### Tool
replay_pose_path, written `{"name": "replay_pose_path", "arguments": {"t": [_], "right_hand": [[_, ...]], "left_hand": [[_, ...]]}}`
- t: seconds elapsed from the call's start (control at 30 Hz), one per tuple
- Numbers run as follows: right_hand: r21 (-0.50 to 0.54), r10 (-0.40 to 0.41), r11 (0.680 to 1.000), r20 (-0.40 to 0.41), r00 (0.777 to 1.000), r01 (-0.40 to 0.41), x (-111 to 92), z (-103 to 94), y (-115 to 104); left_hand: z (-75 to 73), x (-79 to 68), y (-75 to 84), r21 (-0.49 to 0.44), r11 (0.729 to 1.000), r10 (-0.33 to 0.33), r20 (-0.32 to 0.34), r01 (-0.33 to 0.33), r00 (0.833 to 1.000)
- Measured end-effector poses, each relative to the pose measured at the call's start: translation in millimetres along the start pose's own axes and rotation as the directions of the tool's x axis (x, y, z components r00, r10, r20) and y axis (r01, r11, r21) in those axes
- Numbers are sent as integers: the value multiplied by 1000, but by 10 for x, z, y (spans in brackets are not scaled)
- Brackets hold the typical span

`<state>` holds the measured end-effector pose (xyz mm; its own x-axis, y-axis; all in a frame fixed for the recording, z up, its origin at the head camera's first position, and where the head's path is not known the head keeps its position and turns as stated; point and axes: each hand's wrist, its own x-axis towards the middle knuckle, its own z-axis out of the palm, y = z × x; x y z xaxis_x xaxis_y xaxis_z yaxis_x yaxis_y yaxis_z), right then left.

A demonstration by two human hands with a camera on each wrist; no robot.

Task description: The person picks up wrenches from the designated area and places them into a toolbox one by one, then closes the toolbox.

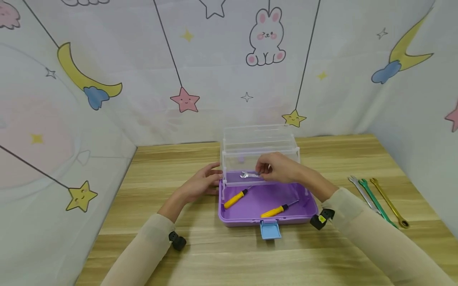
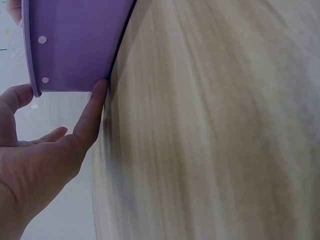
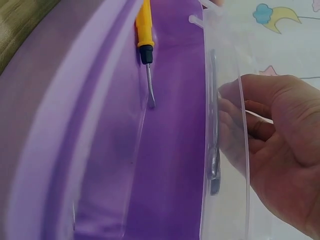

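Observation:
A purple toolbox (image 1: 268, 221) stands with its clear lid and tray (image 1: 229, 184) raised at the back. My right hand (image 1: 280, 167) reaches into the tray, its curled fingers pinching one end of a small silver wrench (image 1: 249, 174). Through the clear tray wall in the right wrist view, the wrench (image 3: 215, 125) lies along the tray, fingertips right at it. My left hand (image 1: 202, 182) rests against the box's left side. In the left wrist view, one digit touches the rim and another the lower edge. Two yellow screwdrivers (image 1: 236, 199) lie in the purple base.
On the table's right side, a silver wrench (image 1: 364, 194), a green wrench (image 1: 377, 201) and a gold wrench (image 1: 389, 201) lie side by side. A light blue latch (image 1: 270, 230) hangs at the box front. Printed white cloth (image 1: 214, 59) surrounds the wooden table (image 1: 222, 262).

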<state>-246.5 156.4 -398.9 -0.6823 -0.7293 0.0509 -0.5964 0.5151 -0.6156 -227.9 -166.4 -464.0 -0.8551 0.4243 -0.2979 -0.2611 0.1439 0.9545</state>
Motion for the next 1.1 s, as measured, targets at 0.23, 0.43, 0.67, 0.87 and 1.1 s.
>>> {"name": "replay_pose_path", "arguments": {"t": [0.23,0.43,0.67,0.87,1.1], "right_hand": [[-36,-1,999,-36,999,0,-108,-55,-31],[-77,-28,997,-85,996,21,-271,-217,-52],[-90,1,996,-107,994,-11,-519,-435,-32],[-98,13,995,-160,987,-29,-751,-584,57],[-144,-21,989,-251,968,-16,-1034,-700,216]], "left_hand": [[8,13,-10,0,1000,2,1,-2,1000],[-5,17,-26,-13,1000,2,1,-2,1000],[-23,10,-32,-6,1000,0,11,0,1000],[-38,12,-34,4,1000,-9,18,9,1000],[-37,30,-30,-2,1000,-7,34,7,999]]}}
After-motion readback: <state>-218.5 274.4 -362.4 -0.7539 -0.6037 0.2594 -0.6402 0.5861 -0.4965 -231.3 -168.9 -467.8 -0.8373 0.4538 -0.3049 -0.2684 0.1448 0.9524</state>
